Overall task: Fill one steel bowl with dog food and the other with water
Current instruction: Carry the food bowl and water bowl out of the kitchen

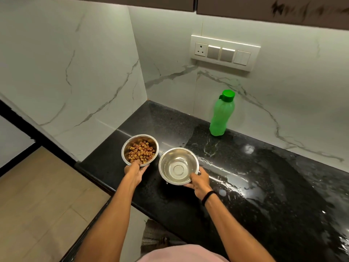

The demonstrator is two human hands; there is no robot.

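Observation:
Two steel bowls are over the black counter (245, 195) near its left end. The left steel bowl (126, 148) holds brown dog food pieces (141, 151); my left hand (135, 172) grips its near rim, thumb inside. The right steel bowl (178, 165) holds clear water, and my right hand (198, 183) grips its near right rim. A green capped bottle (221, 114) stands upright against the back wall, behind and to the right of the bowls.
Marble walls close off the counter's left end and back. A switch panel (224, 52) is mounted above the bottle. Water is spilled across the counter's right half. Wooden flooring (37, 195) lies beyond the counter's front edge at the left.

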